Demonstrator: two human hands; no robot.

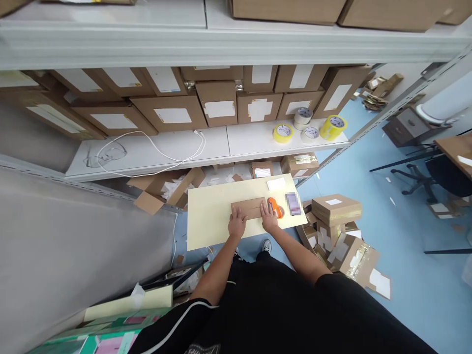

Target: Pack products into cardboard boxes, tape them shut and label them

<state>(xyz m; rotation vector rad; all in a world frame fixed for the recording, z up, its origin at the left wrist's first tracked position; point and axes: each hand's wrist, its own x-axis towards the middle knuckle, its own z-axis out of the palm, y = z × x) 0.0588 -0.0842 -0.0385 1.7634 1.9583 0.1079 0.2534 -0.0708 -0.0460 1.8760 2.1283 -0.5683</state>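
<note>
The small cardboard box (248, 206) in the head view lies flat on a pale yellow tabletop (206, 211), in front of the person, with a seam running along its top. What it contains is hidden. The left hand (237, 223) rests on its left end and the right hand (269, 217) on its right end, both palms down with fingers extended, neither clenched.

Under the shelf (214, 142), a carton (151, 187) gapes with its flaps spread and white crumpled material (170, 189) inside. Closed boxes (180, 112) with white labels stand stacked on the shelf, their contents out of sight.

An orange tape dispenser (275, 207) sits just beside the right hand, crowding that end of the box. Beyond it are a blurred purple item (294, 203) and a white card (276, 184). Yellow tape (283, 133) and other rolls stand at the shelf's right end; a white cable (162, 156) trails over its left part. Piled cartons (336, 209) take up the floor near the tabletop's right end.
</note>
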